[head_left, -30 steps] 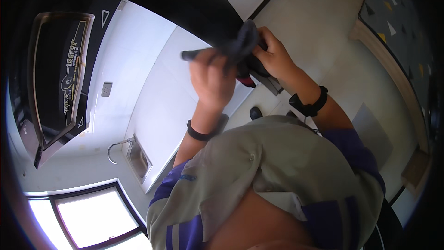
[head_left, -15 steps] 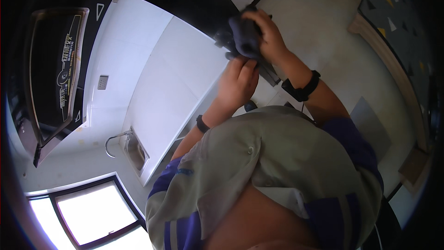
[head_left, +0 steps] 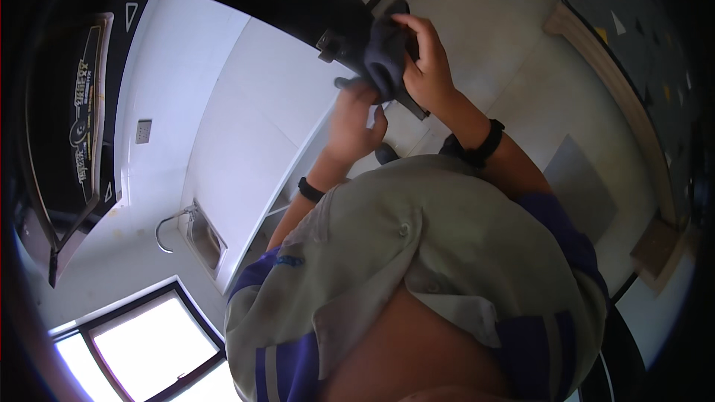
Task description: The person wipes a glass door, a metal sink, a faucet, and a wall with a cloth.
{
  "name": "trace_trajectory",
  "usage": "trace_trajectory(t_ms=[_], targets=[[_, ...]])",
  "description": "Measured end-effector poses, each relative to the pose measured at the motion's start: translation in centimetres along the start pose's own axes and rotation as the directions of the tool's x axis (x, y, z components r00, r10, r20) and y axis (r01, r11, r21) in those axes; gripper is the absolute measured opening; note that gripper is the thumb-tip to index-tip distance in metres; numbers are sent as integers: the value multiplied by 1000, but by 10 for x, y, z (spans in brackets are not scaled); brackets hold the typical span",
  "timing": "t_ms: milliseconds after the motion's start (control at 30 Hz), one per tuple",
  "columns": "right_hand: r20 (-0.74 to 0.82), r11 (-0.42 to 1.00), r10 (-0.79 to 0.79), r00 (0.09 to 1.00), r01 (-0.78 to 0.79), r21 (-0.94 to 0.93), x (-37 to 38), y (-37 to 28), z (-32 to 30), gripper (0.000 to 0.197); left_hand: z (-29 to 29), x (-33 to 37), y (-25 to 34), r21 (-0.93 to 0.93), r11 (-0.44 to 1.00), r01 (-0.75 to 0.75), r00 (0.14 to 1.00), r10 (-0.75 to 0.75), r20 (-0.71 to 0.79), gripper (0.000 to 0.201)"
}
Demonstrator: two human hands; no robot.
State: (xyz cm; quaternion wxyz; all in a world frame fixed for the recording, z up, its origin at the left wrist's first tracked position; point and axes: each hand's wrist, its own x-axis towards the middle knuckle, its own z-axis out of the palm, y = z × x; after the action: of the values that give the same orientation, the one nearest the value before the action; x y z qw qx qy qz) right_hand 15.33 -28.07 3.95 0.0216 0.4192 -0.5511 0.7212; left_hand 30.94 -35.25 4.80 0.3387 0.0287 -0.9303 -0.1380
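A bunched dark grey cloth (head_left: 381, 56) hangs over the edge of a tall black panel, with a fold open toward its lower end. My right hand (head_left: 430, 67) is closed on the cloth from the right side, index finger stretched along its top. Just below, my left hand (head_left: 356, 123) is raised at the cloth's lower end, its fingers smeared by motion and its thumb apart. Beside those fingers a dark rounded lever-like piece (head_left: 344, 83) sticks out. A dark fitting (head_left: 328, 46) sits on the black panel (head_left: 290, 0), left of the cloth.
A white counter (head_left: 246, 112) runs along the left, with a sink (head_left: 205, 238) and curved faucet (head_left: 165, 234). Beyond are a wall socket (head_left: 143, 131), a black appliance (head_left: 71, 112) and a bright window (head_left: 153, 342). A patterned surface with a wooden edge (head_left: 618, 82) stands right. A grey mat (head_left: 577, 186) lies on the floor.
The view has shifted slightly. My left hand has moved a little down and away from my right hand, its thumb now spread. My right hand keeps hold of the cloth.
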Motion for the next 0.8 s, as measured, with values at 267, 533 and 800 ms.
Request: trace_trajectory(t_ms=[267, 533, 800], targets=[[57, 968, -196, 979, 202, -151, -16, 21, 26, 45, -3, -4, -11, 127, 991, 29, 1000, -30, 4, 44], [344, 956, 63, 937, 42, -290, -68, 79, 8, 48, 38, -37, -34, 30, 930, 367, 925, -368, 98, 38], [273, 945, 309, 911, -327, 24, -37, -1, 18, 49, -2, 11, -39, -164, 928, 334, 835, -372, -405, 34]])
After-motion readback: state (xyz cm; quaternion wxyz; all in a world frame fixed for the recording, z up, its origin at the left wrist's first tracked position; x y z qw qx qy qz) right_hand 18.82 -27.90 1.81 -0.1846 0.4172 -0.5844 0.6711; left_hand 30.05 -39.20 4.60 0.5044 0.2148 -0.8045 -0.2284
